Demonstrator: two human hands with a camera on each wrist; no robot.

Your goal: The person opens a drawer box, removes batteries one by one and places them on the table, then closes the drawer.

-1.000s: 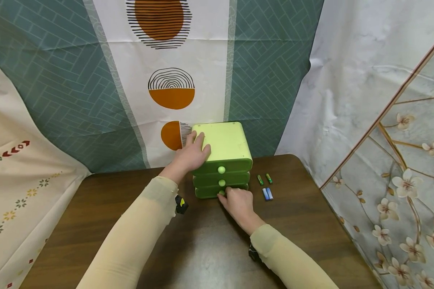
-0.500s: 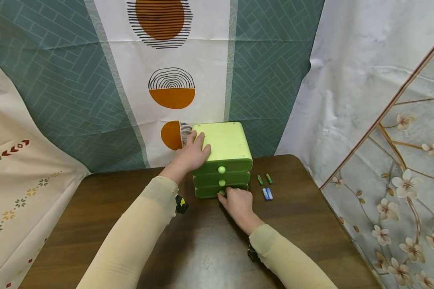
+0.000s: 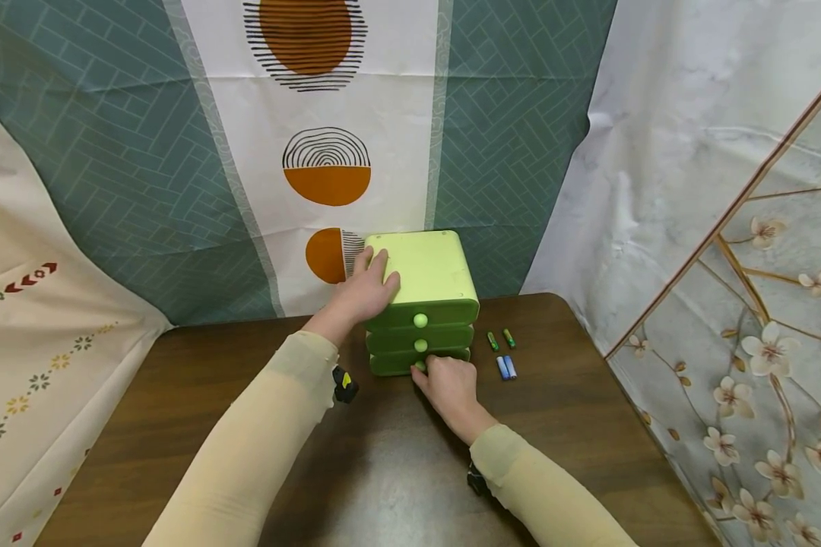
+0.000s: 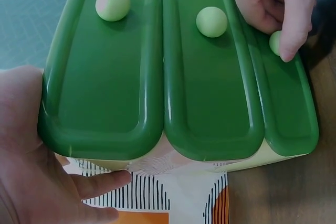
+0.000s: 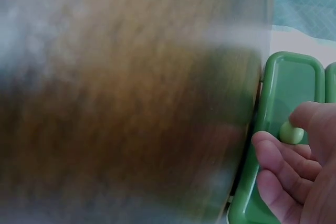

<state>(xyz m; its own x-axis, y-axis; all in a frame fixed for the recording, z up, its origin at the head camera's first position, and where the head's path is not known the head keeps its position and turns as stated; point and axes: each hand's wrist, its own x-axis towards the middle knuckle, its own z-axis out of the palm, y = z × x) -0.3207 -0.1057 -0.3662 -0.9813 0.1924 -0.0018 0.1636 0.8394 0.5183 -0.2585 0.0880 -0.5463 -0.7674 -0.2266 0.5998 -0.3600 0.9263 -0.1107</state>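
A small chest of drawers (image 3: 424, 266) with a light green top and three dark green fronts stands against the backdrop. My left hand (image 3: 362, 294) rests on its upper left edge, fingers spread; in the left wrist view, fingers (image 4: 100, 184) reach along its side. My right hand (image 3: 451, 386) pinches the round knob (image 5: 292, 134) of the bottom drawer (image 3: 390, 366) between thumb and finger. In the head view that knob is mostly covered by the hand. The upper knob (image 3: 420, 320) and middle knob (image 3: 420, 346) are untouched. All three drawers look closed.
Right of the chest, two green batteries (image 3: 501, 339) and two blue-and-white batteries (image 3: 507, 368) lie on the brown wooden table (image 3: 561, 441). A patterned cloth (image 3: 397, 152) hangs directly behind. More cloth (image 3: 725, 304) borders the table's right side.
Both hands hold their places on the chest and the bottom knob. The head view shifts very slightly; the drawers and batteries stay where they were.
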